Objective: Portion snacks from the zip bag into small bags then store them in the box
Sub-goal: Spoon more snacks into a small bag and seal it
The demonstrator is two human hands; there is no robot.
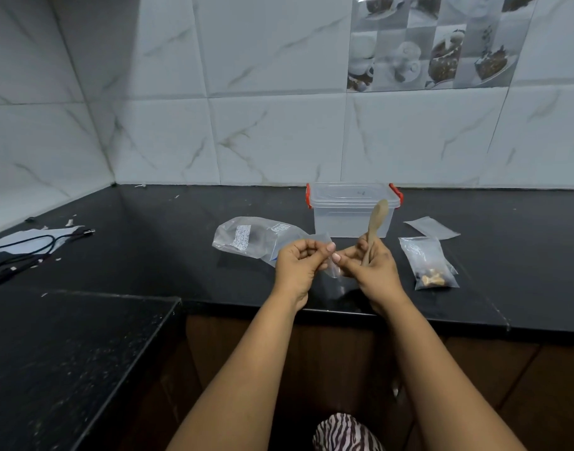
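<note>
Striped cloth [346, 432] shows at the bottom edge, and two bare forearms reach up from it to the front of the black counter [181, 255]. Both hands meet over one small clear bag [332, 262]: the left hand [297, 265] pinches its top edge between thumb and fingers, and the right hand [372, 271] pinches the other side while also gripping one wooden spoon [373, 227], whose bowl points up in front of the box. Just behind the left hand lies one large zip bag [253, 237], flat and nearly empty. One clear box [352, 209] with red clips stands behind the hands, its lid on. To the right lie two more small bags: a filled bag [429, 263] holding snacks, and an empty bag [432, 227] behind it. Black cables [28, 245] lie far left.
</note>
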